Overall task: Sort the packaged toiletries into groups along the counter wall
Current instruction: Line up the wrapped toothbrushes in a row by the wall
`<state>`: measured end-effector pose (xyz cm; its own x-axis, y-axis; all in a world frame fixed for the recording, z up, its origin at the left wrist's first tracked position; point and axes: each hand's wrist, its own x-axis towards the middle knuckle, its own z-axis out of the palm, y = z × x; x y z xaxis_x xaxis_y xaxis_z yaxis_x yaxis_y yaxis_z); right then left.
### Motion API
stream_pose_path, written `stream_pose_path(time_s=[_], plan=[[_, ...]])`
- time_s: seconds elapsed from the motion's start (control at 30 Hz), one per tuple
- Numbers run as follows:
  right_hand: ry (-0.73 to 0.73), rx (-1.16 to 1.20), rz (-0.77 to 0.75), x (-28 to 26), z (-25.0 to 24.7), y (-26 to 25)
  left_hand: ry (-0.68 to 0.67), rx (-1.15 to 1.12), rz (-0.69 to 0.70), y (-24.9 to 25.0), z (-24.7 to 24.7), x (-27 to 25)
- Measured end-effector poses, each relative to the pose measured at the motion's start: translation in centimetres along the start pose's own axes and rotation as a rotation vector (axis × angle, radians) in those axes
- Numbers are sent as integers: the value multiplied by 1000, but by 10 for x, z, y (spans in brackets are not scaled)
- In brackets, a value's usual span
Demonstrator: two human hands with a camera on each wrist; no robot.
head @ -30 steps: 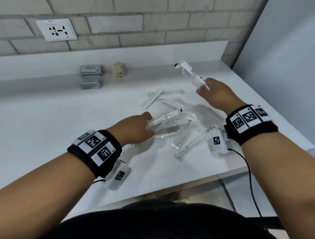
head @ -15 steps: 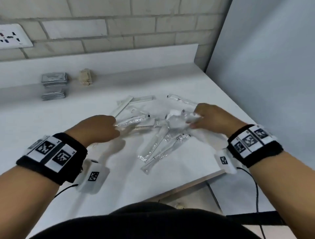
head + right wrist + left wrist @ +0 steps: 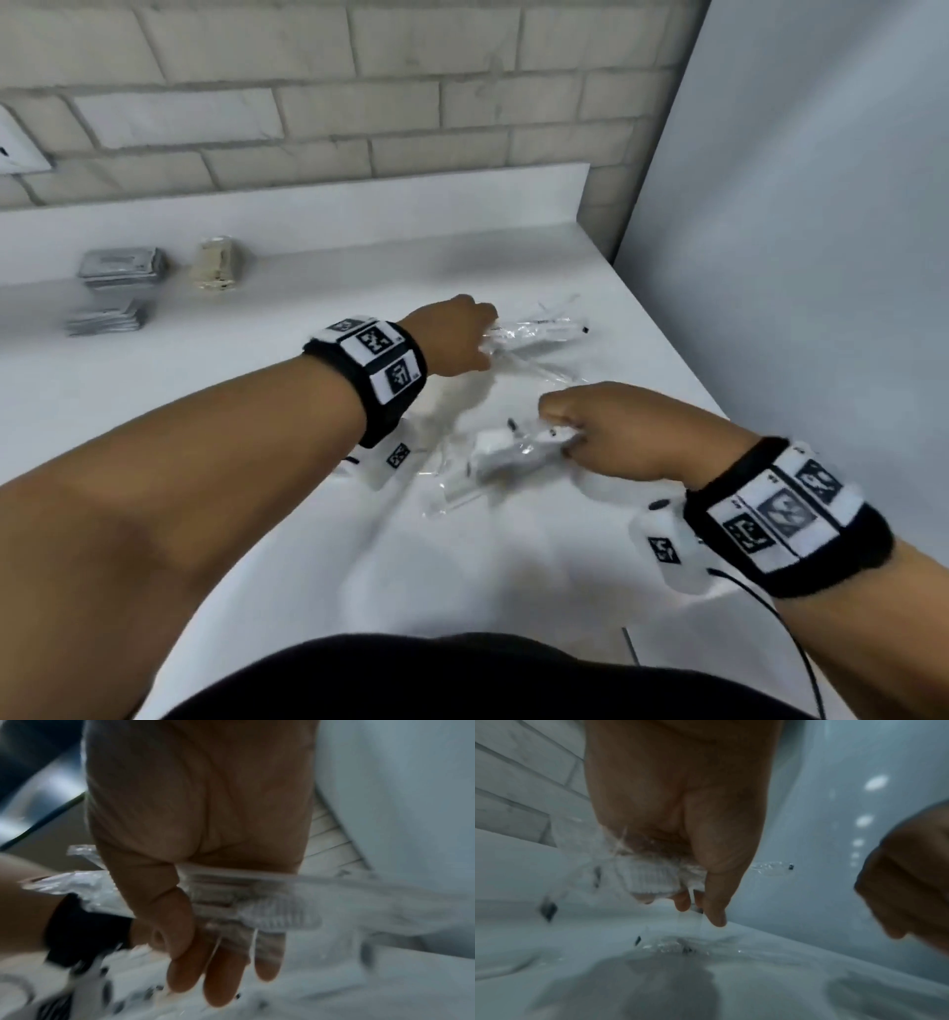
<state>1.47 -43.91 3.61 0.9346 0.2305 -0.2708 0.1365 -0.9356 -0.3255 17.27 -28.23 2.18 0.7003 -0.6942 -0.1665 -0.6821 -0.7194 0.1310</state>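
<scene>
Clear-wrapped toothbrush packets lie loose on the white counter (image 3: pixel 154 411). My left hand (image 3: pixel 482 342) reaches toward the back right and grips a clear packet (image 3: pixel 544 329) that sticks out to the right. The left wrist view shows its white bristle head (image 3: pixel 649 878) under the curled fingers of the left hand (image 3: pixel 698 902). My right hand (image 3: pixel 567 434) is nearer and grips another bunch of packets (image 3: pixel 508 452). The right wrist view shows the right hand (image 3: pixel 221 953) with a wrapped brush head (image 3: pixel 277 915) across its fingers. More packets (image 3: pixel 452 496) lie below and between the hands.
Two stacks of grey sachets (image 3: pixel 123 267) (image 3: pixel 108 318) and a beige stack (image 3: pixel 215 264) stand at the back left by the low white backsplash (image 3: pixel 359 216). A grey panel (image 3: pixel 796 257) bounds the counter on the right. The front edge runs near my right wrist.
My left hand has carried its packet away from me toward the back right. My right hand has come nearer and closed on a bunch of packets. The view has swung right.
</scene>
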Motion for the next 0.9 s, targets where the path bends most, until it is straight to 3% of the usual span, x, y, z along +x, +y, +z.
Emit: stream_pose_path(time_s=[0.13, 0.23, 0.4, 0.5, 0.6, 0.67, 0.77, 0.9], plan=[[180, 561, 216, -16, -18, 44, -66, -16, -12, 23, 15, 35], [323, 733, 259, -12, -12, 67, -52, 67, -20, 36, 28, 46], [446, 997, 281, 13, -9, 83, -82, 49, -156, 37, 30, 41], [455, 1145, 281, 32, -12, 83, -20, -294, -302, 35, 16, 30], [403, 1216, 205, 53, -13, 73, 178, -1057, -373, 36, -4, 17], [330, 1231, 115, 66, -13, 54, 284, -1373, -366, 41, -9, 10], [203, 1332, -37, 83, -14, 22, 333, -1578, -347, 43, -11, 3], [187, 1269, -97, 107, -21, -9, 355, -1711, -327, 31, -14, -15]])
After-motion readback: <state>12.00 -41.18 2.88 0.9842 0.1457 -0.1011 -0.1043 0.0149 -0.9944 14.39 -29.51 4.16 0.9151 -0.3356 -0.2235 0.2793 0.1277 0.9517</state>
